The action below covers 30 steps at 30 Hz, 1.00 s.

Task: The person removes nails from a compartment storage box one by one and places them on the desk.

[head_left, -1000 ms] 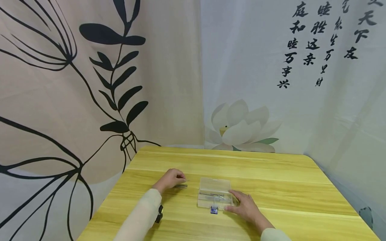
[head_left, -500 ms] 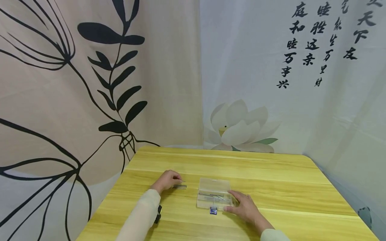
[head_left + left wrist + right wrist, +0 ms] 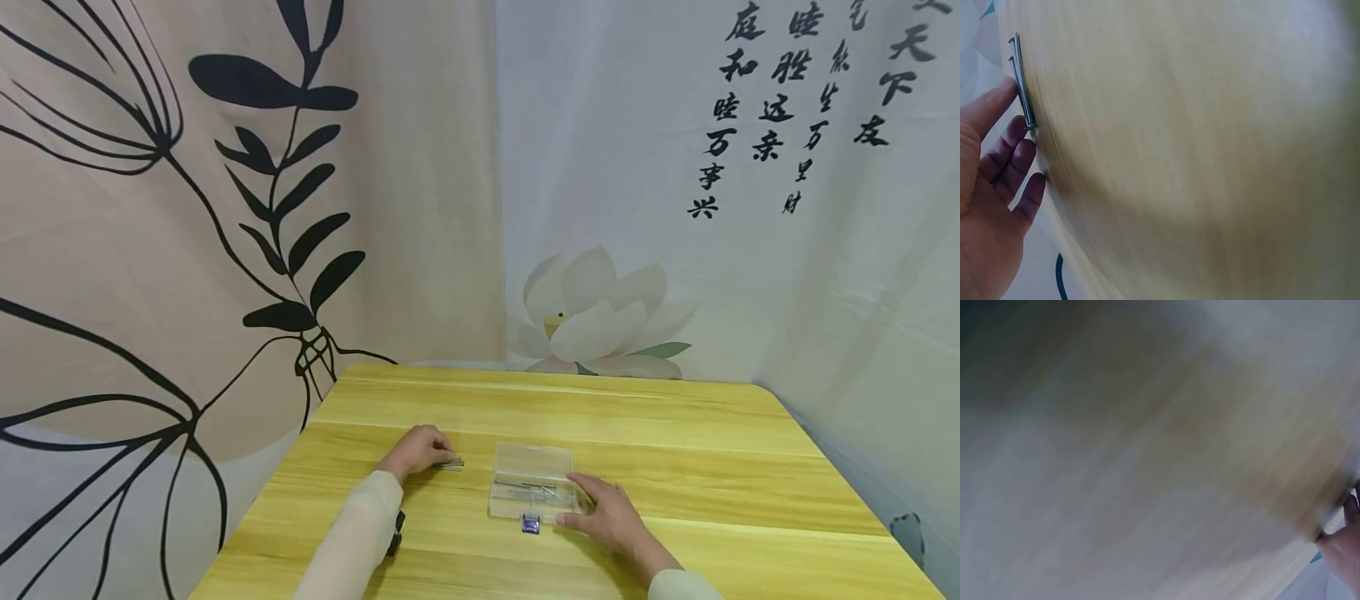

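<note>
In the head view, my left hand (image 3: 420, 450) is low over a small bunch of metal nails (image 3: 450, 464) left of the box. The left wrist view shows the thumb and curled fingers at the nails (image 3: 1022, 81), pinching at them; which nail is held is partly hidden. A clear plastic box (image 3: 510, 507) lies with its lid (image 3: 534, 460) raised back, several nails (image 3: 528, 485) inside. My right hand (image 3: 611, 517) grips the box's right side, thumb at the front corner, fingers farther back. The right wrist view shows only part of this hand (image 3: 1341, 544), blurred.
A small blue tag or latch (image 3: 531, 524) sits at the box's front edge. Everything stands on a yellow wood-grain table (image 3: 675, 442). Behind its far edge hangs a printed curtain (image 3: 427, 208). A black band (image 3: 395, 533) shows beneath the left sleeve.
The left hand, with a thin nail at its fingertips, has drawn slightly left and lowered onto the bunch of nails. The right hand and the box hold still.
</note>
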Tool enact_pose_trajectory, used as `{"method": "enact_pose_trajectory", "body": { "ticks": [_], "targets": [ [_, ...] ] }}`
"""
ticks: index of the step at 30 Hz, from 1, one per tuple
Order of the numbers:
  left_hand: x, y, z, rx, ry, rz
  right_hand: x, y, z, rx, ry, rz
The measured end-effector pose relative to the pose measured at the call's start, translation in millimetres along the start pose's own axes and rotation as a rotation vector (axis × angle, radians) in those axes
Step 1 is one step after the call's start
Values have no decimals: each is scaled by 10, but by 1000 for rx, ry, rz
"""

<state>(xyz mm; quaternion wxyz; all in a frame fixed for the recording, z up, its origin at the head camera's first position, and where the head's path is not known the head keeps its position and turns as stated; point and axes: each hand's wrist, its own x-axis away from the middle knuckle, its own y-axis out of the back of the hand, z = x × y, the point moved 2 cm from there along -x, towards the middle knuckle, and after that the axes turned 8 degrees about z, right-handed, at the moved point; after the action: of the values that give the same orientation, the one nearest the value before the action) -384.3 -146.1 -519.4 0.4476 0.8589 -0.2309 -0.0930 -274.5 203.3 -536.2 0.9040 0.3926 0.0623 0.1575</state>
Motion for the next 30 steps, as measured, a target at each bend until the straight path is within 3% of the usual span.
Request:
{"method": "enact_pose_trajectory", "body": {
  "ticks": [11,20,24,30],
  "targets": [
    [-7,-1,6,-23,22,-4,3,-7,10,-5,2,1],
    [-5,41,-71,39,65,-20,7,-8,8,-1,-4,-1],
    [-25,51,-145,80,48,-9,8,-12,11,-4,-8,0],
    [-78,37,-352,153,-35,-6,5,-10,3,3,-8,-5]
  ]
}}
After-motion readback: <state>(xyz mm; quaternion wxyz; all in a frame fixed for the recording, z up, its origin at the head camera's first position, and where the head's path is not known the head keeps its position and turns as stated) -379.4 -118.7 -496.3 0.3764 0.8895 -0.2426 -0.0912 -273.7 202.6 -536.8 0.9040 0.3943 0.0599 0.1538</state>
